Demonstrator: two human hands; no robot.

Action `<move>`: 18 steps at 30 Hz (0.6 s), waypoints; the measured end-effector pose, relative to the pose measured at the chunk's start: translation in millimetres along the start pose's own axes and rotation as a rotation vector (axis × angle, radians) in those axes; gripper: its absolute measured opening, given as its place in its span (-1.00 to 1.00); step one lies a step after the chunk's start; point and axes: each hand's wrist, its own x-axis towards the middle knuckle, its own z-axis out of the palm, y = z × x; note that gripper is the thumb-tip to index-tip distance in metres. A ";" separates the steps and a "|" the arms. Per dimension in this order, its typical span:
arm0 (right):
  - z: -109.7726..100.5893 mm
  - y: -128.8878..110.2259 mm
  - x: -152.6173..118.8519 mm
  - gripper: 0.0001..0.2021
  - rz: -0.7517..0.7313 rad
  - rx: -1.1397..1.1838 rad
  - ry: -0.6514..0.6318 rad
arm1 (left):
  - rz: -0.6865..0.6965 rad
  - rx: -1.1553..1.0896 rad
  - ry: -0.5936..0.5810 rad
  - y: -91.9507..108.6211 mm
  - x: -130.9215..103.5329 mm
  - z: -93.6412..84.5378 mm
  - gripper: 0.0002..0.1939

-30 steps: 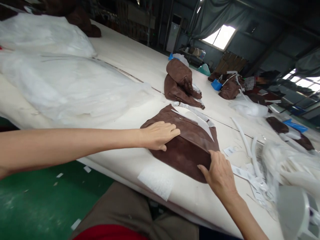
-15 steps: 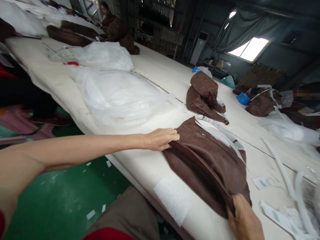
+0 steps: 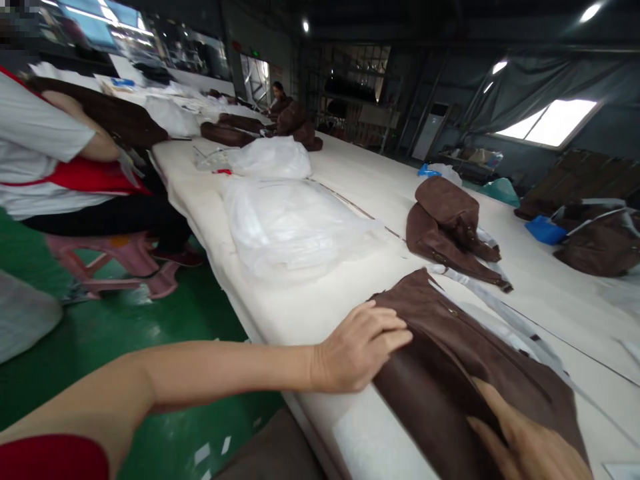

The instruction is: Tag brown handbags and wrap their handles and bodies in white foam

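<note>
A brown leather-like bag [image 3: 480, 360] lies on the white-covered table in front of me. My left hand [image 3: 363, 343] is at the bag's near upper corner, fingers apart and stretched over its edge, holding nothing. At the lower right, my right hand [image 3: 525, 427] has its thumb and fingers apart at the bag's opening edge; some fingertips are hidden behind or against the brown material. A white strip [image 3: 485, 317] runs along the bag's far side.
White plastic bags [image 3: 295, 220] lie left of centre. Another brown bag [image 3: 443, 220] sits farther back, with a blue item [image 3: 546, 229] to its right. At left, a person in a red apron [image 3: 95, 177] sits on a pink stool [image 3: 107, 257].
The view has swung left and up. My left hand has let go of the bag's edge and spread its fingers. My right hand has loosened from its grip on the opening's edge.
</note>
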 end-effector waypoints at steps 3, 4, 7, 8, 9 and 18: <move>2.7 -13.2 -3.8 -0.67 0.015 -0.116 0.005 | 0.133 -0.175 -0.175 23.8 -8.6 21.5 -0.48; 3.2 -17.3 -5.8 -0.65 0.015 -0.158 0.000 | 0.125 -0.228 -0.254 27.5 -7.4 29.1 -0.45; 3.1 -23.9 -12.1 -0.65 0.031 -0.226 -0.015 | 0.049 -0.402 -0.309 25.1 -2.7 42.1 -0.52; 2.6 -24.2 -13.9 -0.67 0.052 -0.218 -0.023 | 0.001 -0.471 -0.267 20.7 -3.7 41.7 -0.62; 1.7 -23.9 -15.3 -0.68 0.078 -0.198 -0.027 | -0.110 -0.539 -0.191 15.3 -6.5 39.1 -0.72; 3.2 -17.1 -19.4 -0.63 0.218 0.075 -0.020 | -0.936 -0.816 -0.102 -25.9 -16.8 19.0 -0.64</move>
